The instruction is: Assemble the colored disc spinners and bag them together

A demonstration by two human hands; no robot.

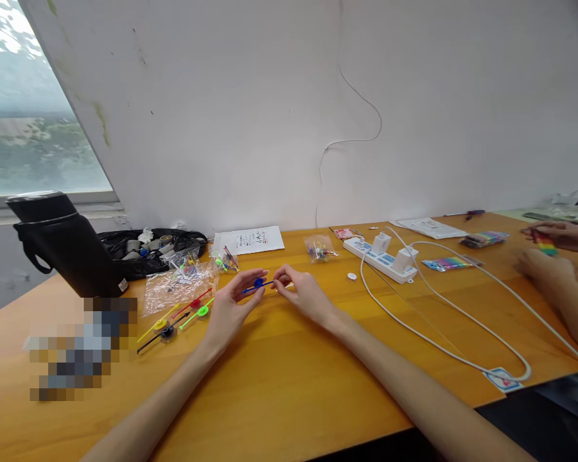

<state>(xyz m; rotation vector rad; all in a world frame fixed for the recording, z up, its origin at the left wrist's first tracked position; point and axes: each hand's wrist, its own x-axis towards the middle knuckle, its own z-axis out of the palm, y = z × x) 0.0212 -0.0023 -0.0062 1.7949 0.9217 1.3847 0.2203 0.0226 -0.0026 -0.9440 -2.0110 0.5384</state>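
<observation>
My left hand (234, 306) is closed on a blue arrow spinner (259, 283), a thin plastic pointer with a round hub at its middle. The thumb and fingers of my right hand (302, 294) pinch the spinner's right end. Both hands are just above the wooden table (289, 391). To the left of my left hand lie similar spinners with round bases: a red one (195, 303), a green one (203, 311), a yellow one (160, 324) and a black one (167, 332).
A black flask (67, 247) stands at the left by a black plastic bag (135, 269). Clear bags (180, 285) of small parts lie behind the spinners. A power strip (383, 260) with white cables is right of centre. At far right, another person's hands (542, 266) hold something rainbow-coloured.
</observation>
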